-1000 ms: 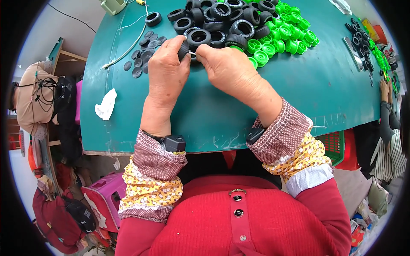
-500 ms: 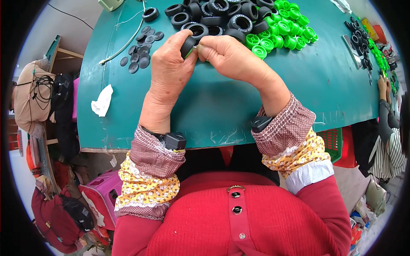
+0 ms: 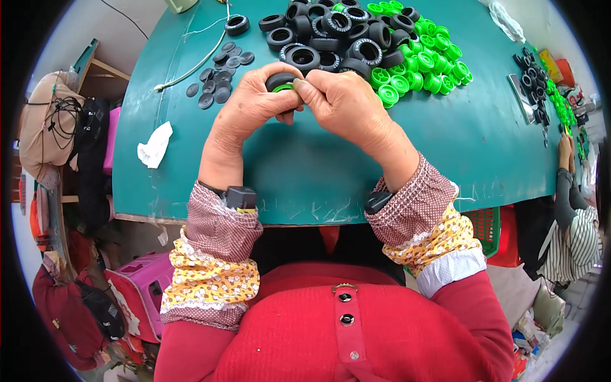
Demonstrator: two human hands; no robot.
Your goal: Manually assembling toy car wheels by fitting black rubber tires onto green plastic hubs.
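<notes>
A small black toy tyre (image 3: 280, 79) with a bright green wheel hub (image 3: 284, 88) showing at its opening is held over the near side of the tyre pile. My left hand (image 3: 245, 105) is closed round it, fingers behind and thumb below. From the other side my right hand (image 3: 350, 105) pinches the edge where tyre and hub meet, thumb pressed against it. The hub's far side is hidden by the fingers. Just beyond both hands lies a heap of black tyres (image 3: 326, 44), and against its right side a heap of green wheel hubs (image 3: 423, 62).
Several flat dark discs (image 3: 223, 76) lie on the green table (image 3: 305, 172) left of the tyres, beside a pale cord (image 3: 203, 63). A crumpled white scrap (image 3: 154, 145) sits farther left. At the far right a co-worker's hands (image 3: 565, 153) are near more tyres and hubs.
The tyre has come nearer to me and turned flatter, so more of the green hub shows. Both hands moved with it, staying closed on it.
</notes>
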